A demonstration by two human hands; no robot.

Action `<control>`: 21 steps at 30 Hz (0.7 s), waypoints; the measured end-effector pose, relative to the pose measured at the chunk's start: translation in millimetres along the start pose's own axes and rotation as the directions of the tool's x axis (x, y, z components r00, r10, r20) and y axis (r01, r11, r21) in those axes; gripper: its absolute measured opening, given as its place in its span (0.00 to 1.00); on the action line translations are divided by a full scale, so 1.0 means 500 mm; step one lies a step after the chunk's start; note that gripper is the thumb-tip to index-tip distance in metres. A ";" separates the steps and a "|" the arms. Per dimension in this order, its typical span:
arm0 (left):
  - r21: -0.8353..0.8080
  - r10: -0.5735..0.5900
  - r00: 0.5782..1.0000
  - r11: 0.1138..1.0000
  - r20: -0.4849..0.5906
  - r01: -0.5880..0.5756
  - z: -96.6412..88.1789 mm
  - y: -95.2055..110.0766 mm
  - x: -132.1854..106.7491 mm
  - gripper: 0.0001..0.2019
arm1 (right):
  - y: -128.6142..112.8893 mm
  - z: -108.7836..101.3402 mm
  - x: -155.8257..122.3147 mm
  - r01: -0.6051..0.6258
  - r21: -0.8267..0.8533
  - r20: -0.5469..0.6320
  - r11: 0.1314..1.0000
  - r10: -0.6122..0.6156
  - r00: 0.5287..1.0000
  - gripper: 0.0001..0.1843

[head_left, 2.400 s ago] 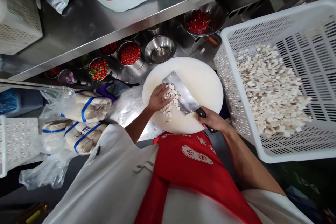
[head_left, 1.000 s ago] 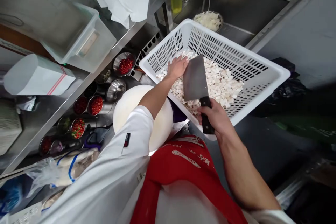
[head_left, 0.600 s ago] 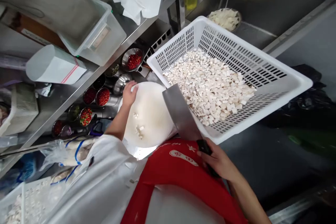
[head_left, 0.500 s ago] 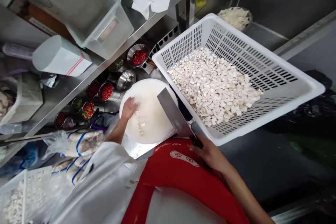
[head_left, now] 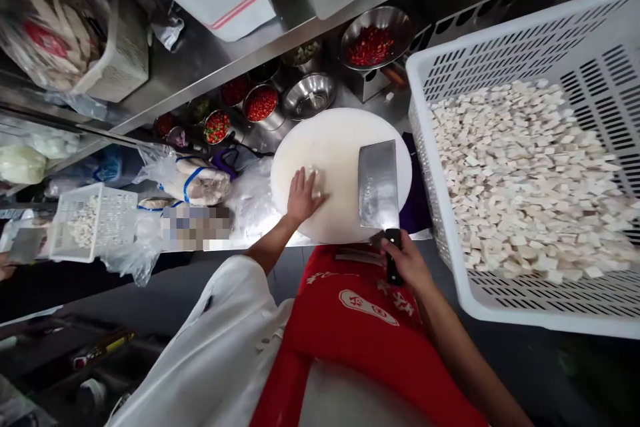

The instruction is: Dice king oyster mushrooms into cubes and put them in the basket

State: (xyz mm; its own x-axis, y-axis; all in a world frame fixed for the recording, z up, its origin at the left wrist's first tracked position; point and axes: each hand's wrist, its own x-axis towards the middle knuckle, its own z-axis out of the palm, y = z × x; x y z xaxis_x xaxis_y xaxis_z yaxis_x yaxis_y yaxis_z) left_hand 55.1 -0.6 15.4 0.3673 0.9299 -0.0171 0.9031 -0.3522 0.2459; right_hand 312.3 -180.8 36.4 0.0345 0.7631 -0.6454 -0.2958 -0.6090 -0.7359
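Note:
A round white cutting board (head_left: pixel 345 133) lies on the steel counter in front of me. My left hand (head_left: pixel 302 195) rests on its left part with fingers cupped over a few white cubes (head_left: pixel 314 175). My right hand (head_left: pixel 407 260) grips the black handle of a cleaver (head_left: pixel 378 183), whose flat blade lies on the board's right side. A large white slotted basket (head_left: pixel 500 40) to the right holds several diced white cubes (head_left: pixel 530 173).
Small steel bowls of chopped red chilli (head_left: pixel 261 104) and a larger chilli bowl (head_left: pixel 376 37) stand behind the board. Plastic bags of pale produce (head_left: pixel 197 180) lie to the left, beside a small white basket (head_left: pixel 95 221). A steel shelf (head_left: pixel 210 53) runs above.
The cleaver went to the big basket with cubes and came back; it now lies flat on the board. My left hand moved from the basket to the loose cubes on the board.

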 end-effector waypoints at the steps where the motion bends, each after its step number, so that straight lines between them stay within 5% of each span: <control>1: -0.032 -0.006 1.000 0.999 -0.018 0.005 0.004 0.003 0.026 0.35 | -0.002 0.009 0.005 0.000 -0.020 0.017 1.000 0.000 1.000 0.21; 5: -0.280 -0.057 0.994 0.960 -0.097 0.028 0.026 0.029 0.098 0.24 | -0.009 0.078 0.023 0.026 -0.131 0.147 0.991 -0.007 0.989 0.17; 8: -0.466 -0.216 0.955 0.879 -0.203 0.100 0.034 0.056 0.114 0.22 | -0.022 0.139 0.034 0.078 -0.212 0.228 0.974 -0.029 0.973 0.13; 12: -0.586 -0.359 0.889 0.799 -0.285 0.135 0.007 0.117 0.144 0.20 | -0.068 0.150 0.015 0.133 -0.229 0.221 0.964 -0.082 0.972 0.10; 14: -0.614 -0.270 0.892 0.790 -0.362 -0.010 -0.022 0.185 0.177 0.18 | -0.099 0.120 -0.016 0.162 -0.243 0.150 0.956 -0.128 0.980 0.10; 17: -0.573 0.001 0.873 0.754 -0.488 -0.322 -0.065 0.348 0.238 0.17 | -0.145 0.061 -0.076 0.223 -0.188 -0.096 0.956 -0.244 0.965 0.15; 19: -0.491 0.235 0.828 0.711 -0.510 -0.504 -0.079 0.475 0.282 0.19 | -0.167 0.028 -0.117 0.277 -0.120 -0.319 0.953 -0.301 0.899 0.16; 21: -0.401 0.498 0.736 0.624 -0.458 -0.671 -0.077 0.582 0.329 0.21 | -0.177 0.002 -0.154 0.342 -0.066 -0.511 0.937 -0.326 0.795 0.17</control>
State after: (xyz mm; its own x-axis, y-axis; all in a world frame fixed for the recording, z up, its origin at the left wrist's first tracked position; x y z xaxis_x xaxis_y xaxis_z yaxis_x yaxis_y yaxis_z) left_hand 370.0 53.9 121.3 0.6178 0.5580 0.5541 0.2277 -0.8014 0.5531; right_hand 334.9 -185.4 151.6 0.6115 0.6953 -0.3778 -0.2028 -0.3238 -0.9241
